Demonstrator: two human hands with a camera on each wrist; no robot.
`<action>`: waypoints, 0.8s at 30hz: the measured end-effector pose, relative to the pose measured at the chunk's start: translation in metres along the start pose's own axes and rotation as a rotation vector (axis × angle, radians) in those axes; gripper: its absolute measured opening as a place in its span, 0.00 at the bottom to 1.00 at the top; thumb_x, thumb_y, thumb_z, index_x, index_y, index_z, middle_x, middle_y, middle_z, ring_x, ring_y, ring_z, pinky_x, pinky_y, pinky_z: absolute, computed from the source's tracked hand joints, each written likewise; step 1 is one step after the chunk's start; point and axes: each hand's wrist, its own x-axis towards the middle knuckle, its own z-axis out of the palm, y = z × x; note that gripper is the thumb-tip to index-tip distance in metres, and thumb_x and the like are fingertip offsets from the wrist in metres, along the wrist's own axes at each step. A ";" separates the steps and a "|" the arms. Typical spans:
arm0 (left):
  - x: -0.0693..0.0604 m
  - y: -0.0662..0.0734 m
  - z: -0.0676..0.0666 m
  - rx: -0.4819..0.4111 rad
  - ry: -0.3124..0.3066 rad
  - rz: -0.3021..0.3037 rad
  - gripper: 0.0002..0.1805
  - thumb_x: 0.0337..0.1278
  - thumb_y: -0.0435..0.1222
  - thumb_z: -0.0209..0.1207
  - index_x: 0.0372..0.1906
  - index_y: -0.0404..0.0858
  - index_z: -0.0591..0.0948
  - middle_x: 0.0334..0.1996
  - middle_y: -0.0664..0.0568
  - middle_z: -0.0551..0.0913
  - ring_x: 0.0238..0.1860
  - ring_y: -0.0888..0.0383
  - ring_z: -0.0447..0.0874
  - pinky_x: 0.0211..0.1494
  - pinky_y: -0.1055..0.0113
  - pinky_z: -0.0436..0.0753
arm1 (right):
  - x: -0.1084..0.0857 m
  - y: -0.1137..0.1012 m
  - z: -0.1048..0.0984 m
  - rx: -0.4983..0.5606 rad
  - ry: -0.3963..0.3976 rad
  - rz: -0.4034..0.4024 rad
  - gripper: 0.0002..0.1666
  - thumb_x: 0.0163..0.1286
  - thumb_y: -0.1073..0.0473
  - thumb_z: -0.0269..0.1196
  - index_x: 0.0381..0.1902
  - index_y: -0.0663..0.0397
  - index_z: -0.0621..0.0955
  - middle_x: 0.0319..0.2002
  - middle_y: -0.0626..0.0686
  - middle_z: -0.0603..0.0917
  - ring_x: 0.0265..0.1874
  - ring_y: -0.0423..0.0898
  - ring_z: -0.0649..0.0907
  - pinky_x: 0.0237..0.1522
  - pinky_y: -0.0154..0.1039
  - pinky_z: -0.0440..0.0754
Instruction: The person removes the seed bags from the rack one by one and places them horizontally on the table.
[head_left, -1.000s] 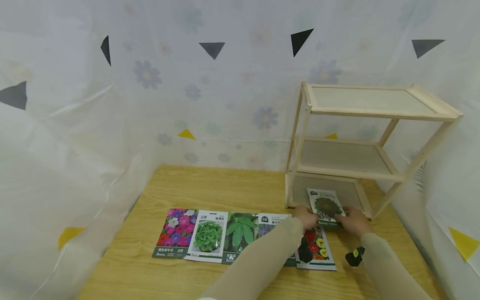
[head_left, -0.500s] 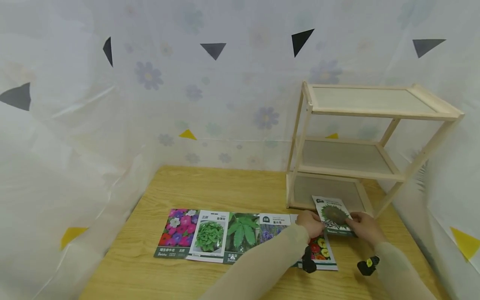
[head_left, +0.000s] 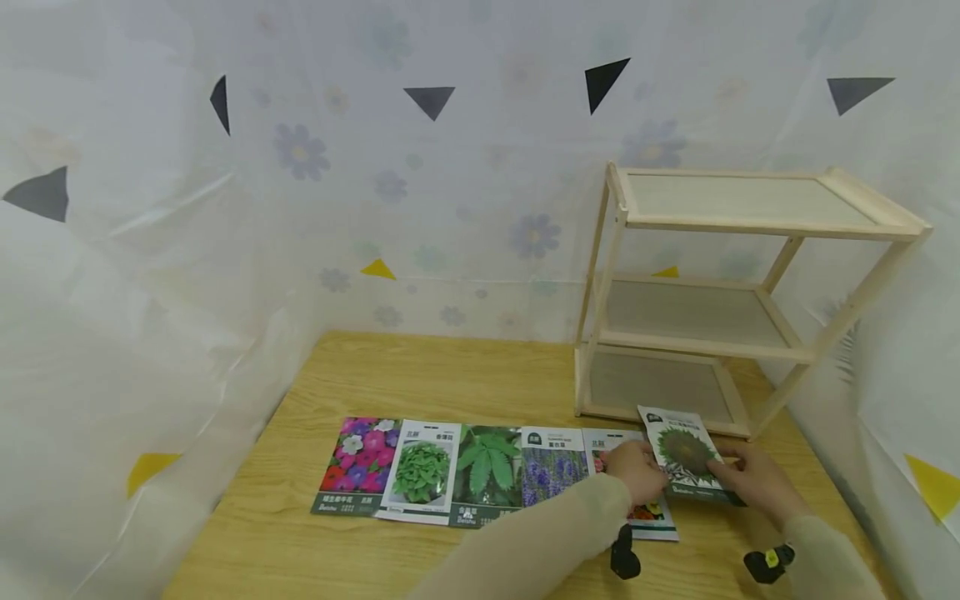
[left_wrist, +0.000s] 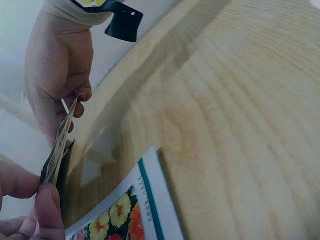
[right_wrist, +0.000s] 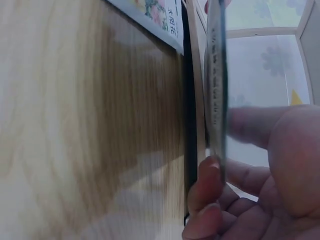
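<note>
A seed packet (head_left: 684, 450) with a large spiky flower head on it is held between both hands, tilted above the table. My left hand (head_left: 636, 473) pinches its left edge between thumb and finger, as the left wrist view shows close up. On the opposite edge, the fingers and thumb of my right hand (head_left: 759, 482) grip the packet; the right wrist view sees it edge-on. Beneath the left hand lies a packet with red and yellow flowers (head_left: 651, 527), partly covered by that hand. A purple-flower packet (head_left: 553, 471) lies just left of it.
Farther left, in the same row, lie a feathery-leaf packet (head_left: 486, 471), a green herb packet (head_left: 420, 471) and a pink-flower packet (head_left: 362, 462). A three-tier wooden shelf (head_left: 708, 342) stands behind the hands. The wooden table (head_left: 427, 375) meets plastic sheeting at its back.
Both hands have carried the held packet rightward and toward the person, away from the bottom shelf. More of the purple-flower packet and the red-and-yellow one's top shows now.
</note>
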 end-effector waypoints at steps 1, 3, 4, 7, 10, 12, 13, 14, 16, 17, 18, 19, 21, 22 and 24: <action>-0.003 0.000 0.001 0.014 -0.009 0.003 0.27 0.48 0.27 0.58 0.58 0.42 0.79 0.10 0.58 0.62 0.10 0.62 0.48 0.16 0.66 0.54 | -0.002 0.001 -0.001 -0.007 -0.008 0.000 0.44 0.72 0.40 0.55 0.63 0.78 0.65 0.51 0.77 0.75 0.45 0.64 0.80 0.36 0.51 0.82; -0.009 0.001 0.002 0.077 -0.016 0.026 0.27 0.49 0.29 0.60 0.59 0.44 0.79 0.12 0.60 0.65 0.10 0.63 0.52 0.15 0.67 0.56 | -0.006 0.003 -0.002 -0.027 -0.027 0.002 0.46 0.71 0.39 0.56 0.63 0.79 0.65 0.53 0.77 0.74 0.47 0.66 0.79 0.38 0.53 0.82; -0.012 0.001 0.003 0.103 -0.015 0.035 0.27 0.50 0.30 0.61 0.59 0.45 0.79 0.12 0.61 0.66 0.10 0.63 0.55 0.15 0.67 0.58 | -0.008 0.004 -0.003 -0.043 -0.037 0.001 0.47 0.70 0.38 0.55 0.63 0.80 0.65 0.53 0.78 0.73 0.47 0.67 0.78 0.38 0.54 0.82; -0.020 0.000 0.007 0.193 -0.012 0.062 0.26 0.52 0.35 0.65 0.60 0.48 0.78 0.17 0.64 0.72 0.13 0.64 0.65 0.18 0.69 0.67 | -0.014 0.008 -0.006 -0.065 -0.061 0.013 0.49 0.69 0.37 0.57 0.63 0.80 0.64 0.50 0.75 0.76 0.45 0.64 0.79 0.37 0.53 0.81; -0.025 -0.001 0.012 0.267 -0.022 0.096 0.25 0.53 0.39 0.66 0.59 0.49 0.78 0.18 0.64 0.73 0.14 0.64 0.69 0.23 0.71 0.72 | -0.019 0.012 -0.008 -0.061 -0.088 0.031 0.50 0.68 0.37 0.57 0.64 0.79 0.64 0.46 0.69 0.80 0.43 0.59 0.80 0.35 0.51 0.81; -0.027 -0.002 0.015 0.322 -0.025 0.122 0.24 0.53 0.40 0.66 0.57 0.49 0.79 0.17 0.64 0.73 0.14 0.65 0.68 0.27 0.72 0.73 | -0.021 0.015 -0.009 -0.055 -0.104 0.045 0.50 0.68 0.37 0.58 0.64 0.79 0.63 0.45 0.64 0.81 0.42 0.57 0.81 0.35 0.49 0.81; -0.027 -0.003 0.017 0.351 -0.026 0.135 0.22 0.53 0.41 0.65 0.55 0.49 0.79 0.16 0.64 0.72 0.15 0.65 0.68 0.29 0.73 0.74 | -0.023 0.016 -0.009 -0.057 -0.107 0.049 0.50 0.68 0.37 0.58 0.64 0.79 0.64 0.45 0.64 0.81 0.42 0.57 0.80 0.35 0.50 0.81; -0.027 -0.004 0.018 0.383 -0.024 0.143 0.19 0.53 0.42 0.65 0.52 0.49 0.80 0.16 0.64 0.72 0.15 0.66 0.68 0.32 0.74 0.74 | -0.024 0.016 -0.009 -0.057 -0.111 0.053 0.50 0.67 0.37 0.58 0.64 0.78 0.64 0.45 0.64 0.81 0.43 0.57 0.80 0.35 0.49 0.81; -0.027 -0.005 0.021 0.442 -0.023 0.161 0.19 0.53 0.43 0.65 0.53 0.50 0.80 0.15 0.65 0.72 0.16 0.68 0.68 0.34 0.75 0.75 | -0.025 0.018 -0.008 -0.075 -0.117 0.053 0.49 0.68 0.37 0.58 0.63 0.78 0.65 0.44 0.63 0.81 0.42 0.58 0.80 0.35 0.50 0.81; -0.028 -0.005 0.022 0.460 -0.025 0.160 0.21 0.54 0.43 0.65 0.55 0.51 0.79 0.15 0.65 0.72 0.17 0.68 0.69 0.32 0.75 0.75 | -0.025 0.019 -0.007 -0.082 -0.120 0.052 0.48 0.68 0.37 0.58 0.63 0.78 0.66 0.44 0.64 0.81 0.42 0.58 0.81 0.35 0.50 0.81; -0.028 -0.005 0.023 0.477 -0.026 0.161 0.23 0.54 0.43 0.64 0.57 0.52 0.78 0.15 0.66 0.71 0.18 0.69 0.69 0.31 0.75 0.75 | -0.026 0.020 -0.006 -0.088 -0.118 0.055 0.48 0.67 0.36 0.58 0.62 0.77 0.66 0.44 0.64 0.81 0.42 0.58 0.81 0.35 0.50 0.81; -0.029 -0.006 0.024 0.491 -0.027 0.163 0.23 0.54 0.43 0.64 0.58 0.53 0.78 0.15 0.66 0.71 0.17 0.69 0.69 0.29 0.75 0.74 | -0.026 0.021 -0.005 -0.096 -0.117 0.052 0.47 0.67 0.37 0.58 0.62 0.77 0.67 0.44 0.65 0.81 0.42 0.59 0.81 0.35 0.51 0.81; -0.030 -0.006 0.026 0.530 -0.036 0.182 0.27 0.54 0.44 0.64 0.62 0.55 0.76 0.13 0.65 0.71 0.15 0.68 0.69 0.24 0.75 0.72 | -0.026 0.024 -0.004 -0.109 -0.115 0.048 0.47 0.67 0.36 0.58 0.61 0.77 0.68 0.44 0.67 0.81 0.42 0.60 0.81 0.36 0.52 0.81; -0.031 -0.006 0.027 0.555 -0.048 0.184 0.27 0.54 0.44 0.64 0.62 0.56 0.76 0.13 0.65 0.72 0.14 0.67 0.69 0.22 0.75 0.71 | -0.025 0.025 -0.003 -0.114 -0.105 0.047 0.46 0.67 0.36 0.58 0.61 0.76 0.69 0.44 0.67 0.81 0.42 0.60 0.81 0.36 0.51 0.81; -0.030 -0.007 0.028 0.661 -0.076 0.221 0.24 0.53 0.48 0.64 0.59 0.58 0.78 0.20 0.67 0.77 0.22 0.68 0.75 0.27 0.74 0.75 | -0.024 0.027 -0.001 -0.122 -0.094 0.044 0.46 0.67 0.36 0.59 0.61 0.76 0.69 0.45 0.71 0.80 0.44 0.63 0.80 0.37 0.53 0.81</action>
